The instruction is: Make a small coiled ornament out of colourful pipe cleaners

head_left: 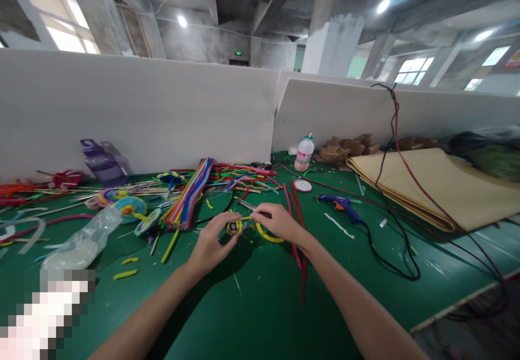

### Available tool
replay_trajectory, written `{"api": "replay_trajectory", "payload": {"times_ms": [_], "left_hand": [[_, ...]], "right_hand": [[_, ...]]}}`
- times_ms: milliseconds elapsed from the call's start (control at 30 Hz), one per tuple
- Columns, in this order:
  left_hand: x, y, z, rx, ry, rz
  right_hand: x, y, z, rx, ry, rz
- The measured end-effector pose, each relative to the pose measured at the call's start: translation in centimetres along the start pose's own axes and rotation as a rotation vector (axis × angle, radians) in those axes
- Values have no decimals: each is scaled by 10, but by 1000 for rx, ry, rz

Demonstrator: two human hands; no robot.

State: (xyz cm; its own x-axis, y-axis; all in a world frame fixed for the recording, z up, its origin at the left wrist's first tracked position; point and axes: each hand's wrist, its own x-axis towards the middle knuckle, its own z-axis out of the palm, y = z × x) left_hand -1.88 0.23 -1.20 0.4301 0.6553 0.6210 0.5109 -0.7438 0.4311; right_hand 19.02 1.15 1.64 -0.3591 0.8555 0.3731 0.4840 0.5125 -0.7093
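The fingers (225, 223) of the left hand (211, 242) are closed around a small coil (234, 227) of yellow and purple pipe cleaner, held just above the tabletop (260, 306) a little left of the frame's centre. The right hand (277, 221) meets it from the right. Its fingers (260, 215) are pinched narrow on a yellow pipe cleaner (268, 236) that runs out of the coil and curves in a loop under the hand. The two hands nearly touch at the coil.

Just right of the right wrist lie several red pipe cleaners (299, 241), stretching toward the lower part of the frame. Just beyond the hands lies a small metal tool (246, 204); I cannot tell what kind. Up and left of the hands is a thick bundle of coloured pipe cleaners (190, 196), with loose strands and sticks scattered about it.

Farther left lie flat spiral discs (130, 207) and a crumpled clear plastic bag (83, 238), and a purple water bottle (102, 166) stands by the white partition (162, 111). Right of centre a blue glue gun (340, 205) lies on its side, its black cable (390, 252) looping toward the lower right. Behind it are a red-rimmed round lid (303, 185) and a small pale drink bottle (304, 155). A stack of tan sheets (442, 189) fills the right side.
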Motion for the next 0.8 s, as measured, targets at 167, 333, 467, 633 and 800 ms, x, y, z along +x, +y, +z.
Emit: {"api": "replay_trajectory", "payload": {"times_ms": [167, 333, 467, 633, 800], "left_hand": [[-1, 0, 0, -5, -10, -7], [0, 2, -1, -35, -56, -2], [0, 3, -1, -43, -84, 57], [0, -1, 3, 22, -39, 117], [-1, -2, 4, 123, 61, 145]], "right_hand": [[-2, -2, 3, 82, -72, -25], [-3, -7, 3, 74, -57, -81], [-3, -8, 5, 53, -64, -45], [-2, -2, 7, 119, -98, 60], [-1, 4, 2, 191, -66, 185]]}}
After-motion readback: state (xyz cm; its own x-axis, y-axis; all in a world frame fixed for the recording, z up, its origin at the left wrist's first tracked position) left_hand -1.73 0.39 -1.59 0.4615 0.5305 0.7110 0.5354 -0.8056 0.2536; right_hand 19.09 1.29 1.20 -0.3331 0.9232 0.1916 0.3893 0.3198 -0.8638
